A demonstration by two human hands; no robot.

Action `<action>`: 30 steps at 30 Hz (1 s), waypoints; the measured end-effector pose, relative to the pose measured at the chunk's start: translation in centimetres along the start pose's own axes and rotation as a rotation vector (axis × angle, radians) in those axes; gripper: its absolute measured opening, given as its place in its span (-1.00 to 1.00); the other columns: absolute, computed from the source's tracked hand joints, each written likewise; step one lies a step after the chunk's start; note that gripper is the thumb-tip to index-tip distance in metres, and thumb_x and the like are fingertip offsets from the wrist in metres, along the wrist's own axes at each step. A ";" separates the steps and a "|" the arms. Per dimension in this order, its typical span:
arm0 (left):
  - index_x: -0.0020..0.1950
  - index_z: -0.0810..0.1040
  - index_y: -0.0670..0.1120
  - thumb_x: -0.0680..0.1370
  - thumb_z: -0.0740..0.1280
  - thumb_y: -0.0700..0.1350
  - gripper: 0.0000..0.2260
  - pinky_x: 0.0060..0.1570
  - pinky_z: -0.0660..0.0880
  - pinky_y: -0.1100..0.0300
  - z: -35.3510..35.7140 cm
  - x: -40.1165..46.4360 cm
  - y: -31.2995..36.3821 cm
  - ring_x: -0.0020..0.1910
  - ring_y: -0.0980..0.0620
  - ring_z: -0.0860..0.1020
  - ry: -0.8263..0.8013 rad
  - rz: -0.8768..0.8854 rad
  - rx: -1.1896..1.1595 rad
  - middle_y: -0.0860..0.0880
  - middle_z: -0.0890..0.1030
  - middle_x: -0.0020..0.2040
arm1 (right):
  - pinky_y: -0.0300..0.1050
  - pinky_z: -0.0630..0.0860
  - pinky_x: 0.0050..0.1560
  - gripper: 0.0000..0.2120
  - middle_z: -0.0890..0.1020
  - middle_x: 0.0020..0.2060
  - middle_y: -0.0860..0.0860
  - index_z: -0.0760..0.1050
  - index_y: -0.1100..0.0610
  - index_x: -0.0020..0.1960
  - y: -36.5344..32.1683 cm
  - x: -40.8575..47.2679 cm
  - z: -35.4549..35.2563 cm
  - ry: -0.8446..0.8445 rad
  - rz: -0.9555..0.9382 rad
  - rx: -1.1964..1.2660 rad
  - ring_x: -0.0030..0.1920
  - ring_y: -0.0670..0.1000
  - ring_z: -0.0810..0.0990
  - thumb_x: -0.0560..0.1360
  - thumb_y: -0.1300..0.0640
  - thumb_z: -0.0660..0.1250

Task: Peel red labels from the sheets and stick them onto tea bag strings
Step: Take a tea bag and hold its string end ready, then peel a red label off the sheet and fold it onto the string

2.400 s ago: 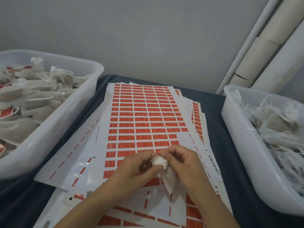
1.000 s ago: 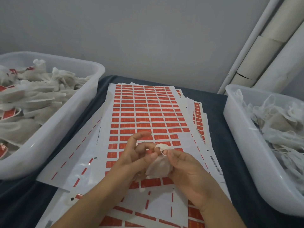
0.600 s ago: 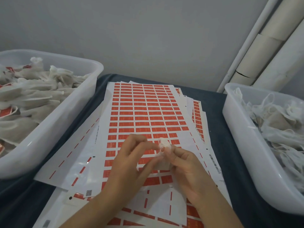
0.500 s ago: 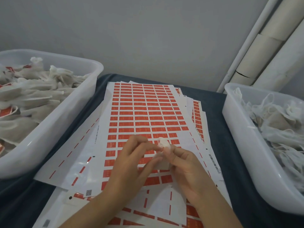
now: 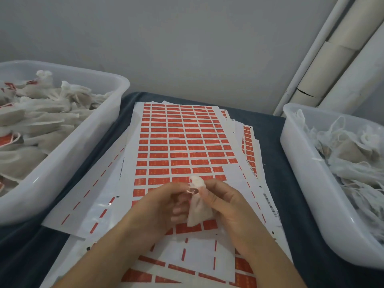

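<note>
Since a second ago: tea bag (image 5: pixel 198 208) lifted upright, neck up.
Right hand (image 5: pixel 225 206): grips the bag.
Left hand (image 5: pixel 161 204): pinches its string, ready for a label.

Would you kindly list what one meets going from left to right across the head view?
Left tub of tea bags → label sheets → right tub of tea bags. The left hand and right hand with their tea bag overlap the sheets.
</note>
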State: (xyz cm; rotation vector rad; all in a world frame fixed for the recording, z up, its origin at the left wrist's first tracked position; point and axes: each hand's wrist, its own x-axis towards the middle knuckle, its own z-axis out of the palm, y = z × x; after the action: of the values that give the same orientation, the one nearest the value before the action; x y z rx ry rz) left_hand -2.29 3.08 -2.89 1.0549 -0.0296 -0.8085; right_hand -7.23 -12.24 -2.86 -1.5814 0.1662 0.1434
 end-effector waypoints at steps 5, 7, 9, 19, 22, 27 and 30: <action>-0.17 0.65 -0.20 0.23 0.56 -0.20 -0.77 -0.49 0.37 0.32 -0.7 -0.8 0.4 -0.49 0.10 0.34 -0.242 -0.123 -0.405 -0.08 0.48 -0.34 | -0.33 0.53 -0.07 -0.71 0.66 -0.05 -0.12 0.60 -0.04 0.02 -0.5 0.0 -0.5 -0.059 0.005 0.062 -0.01 -0.15 0.61 0.33 -0.07 0.34; -0.19 0.63 -0.22 0.16 0.60 -0.22 -0.72 -0.52 0.39 0.32 -0.6 -1.0 0.6 -0.50 0.10 0.36 -0.193 -0.047 -0.433 -0.09 0.48 -0.33 | -0.26 0.57 -0.02 -0.70 0.66 -0.03 -0.11 0.57 -0.07 0.07 -0.7 -0.1 -0.8 -0.072 0.013 0.087 0.00 -0.12 0.62 0.34 -0.05 0.33; -0.21 0.59 -0.20 0.18 0.57 -0.23 -0.74 -0.54 0.37 0.34 -0.6 -1.0 0.8 -0.52 0.09 0.36 -0.145 0.035 -0.458 -0.08 0.47 -0.35 | -0.18 0.57 0.07 -0.71 0.65 -0.02 -0.13 0.56 -0.18 0.06 -0.7 -0.1 -0.9 -0.070 0.018 0.072 0.03 -0.07 0.61 0.34 -0.08 0.32; -0.19 0.61 -0.15 0.35 0.49 -0.18 -0.89 -0.38 0.51 0.25 -1.9 0.4 0.3 -0.40 0.06 0.50 -0.172 0.197 -0.515 -0.08 0.52 -0.31 | -0.45 0.50 -0.17 -0.73 0.59 -0.09 -0.41 0.46 -0.38 0.04 -0.8 -0.1 -0.9 -0.111 0.021 -0.028 -0.07 -0.33 0.55 0.37 -0.12 0.29; -0.18 0.66 -0.07 0.30 0.52 -0.04 -0.82 -0.17 0.57 0.12 -1.9 0.7 0.2 -0.07 -0.05 0.64 -0.079 0.222 -0.320 -0.09 0.66 -0.10 | -0.40 0.53 -0.14 -0.75 0.61 -0.05 -0.33 0.47 -0.37 0.04 -0.5 -0.1 -1.0 -0.109 0.047 -0.046 -0.05 -0.25 0.58 0.38 -0.11 0.29; -0.21 0.61 -0.08 0.41 0.46 -0.06 -0.90 -0.11 0.57 0.11 -2.2 -0.3 0.7 -0.28 0.01 0.62 -0.178 0.295 -0.337 -0.05 0.60 -0.33 | -0.51 0.47 -0.35 -0.78 0.62 -0.11 -0.32 0.52 -0.20 -0.01 -1.0 0.2 -2.7 0.212 -0.033 -0.220 -0.10 -0.38 0.57 0.42 -0.22 0.22; -0.24 0.51 -0.09 0.50 0.23 -0.02 -0.80 -0.34 0.51 0.28 -1.5 -0.7 0.8 -0.52 0.11 0.40 -0.016 0.345 -0.175 -0.01 0.42 -0.49 | -0.45 0.43 -0.31 -0.91 0.55 0.01 -0.29 0.44 -0.15 -0.04 -1.2 0.5 -5.3 0.602 -0.084 -0.470 -0.15 -0.26 0.57 0.49 -0.11 0.26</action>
State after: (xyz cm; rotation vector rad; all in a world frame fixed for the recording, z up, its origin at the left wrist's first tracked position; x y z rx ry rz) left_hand -1.76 4.84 -2.74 0.8477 -0.1482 -0.4967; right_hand -6.57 -17.51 -1.67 -2.0616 0.5653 -0.3934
